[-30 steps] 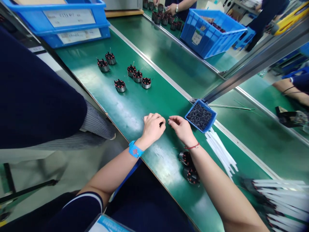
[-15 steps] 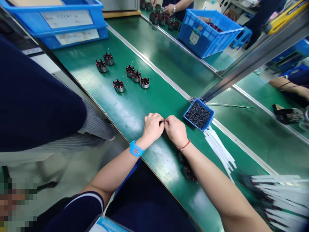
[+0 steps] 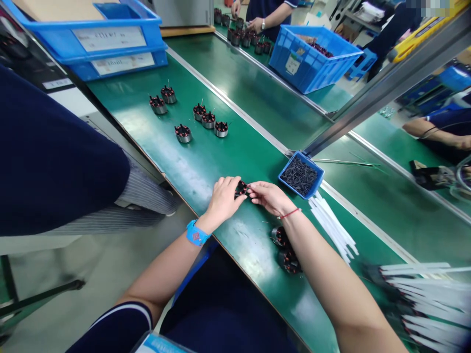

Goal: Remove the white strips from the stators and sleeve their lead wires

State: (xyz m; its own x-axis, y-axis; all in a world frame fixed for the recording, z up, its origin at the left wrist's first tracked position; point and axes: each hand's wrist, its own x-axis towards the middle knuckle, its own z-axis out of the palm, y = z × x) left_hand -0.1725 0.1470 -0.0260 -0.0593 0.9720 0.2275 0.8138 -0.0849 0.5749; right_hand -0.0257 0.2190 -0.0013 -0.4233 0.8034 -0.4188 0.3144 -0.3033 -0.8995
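My left hand point(image 3: 225, 197) is wrapped round a small black and copper motor coil point(image 3: 241, 188) above the green table point(image 3: 235, 235). At the coil's right side my right hand point(image 3: 268, 196) has its fingers pinched together; what they hold, if anything, is too small to tell. Two more coils point(image 3: 290, 261) lie beside my right forearm, partly hidden by it. Up and to the left on the table stand several similar coils point(image 3: 183, 133). A small blue tray point(image 3: 321, 182) of short black tubes is to the right of my right hand.
White strips point(image 3: 333, 228) lie below the tray, with more point(image 3: 427, 294) at lower right. Stacked blue bins point(image 3: 121, 63) stand upper left. A metal post point(image 3: 382, 88) rises at right. A large blue crate point(image 3: 294, 59) and a person's hands point(image 3: 255, 24) are beyond.
The coil has come into view in my left hand. My right hand's fingers have turned and drawn slightly right, and the coils beside my forearm show more.
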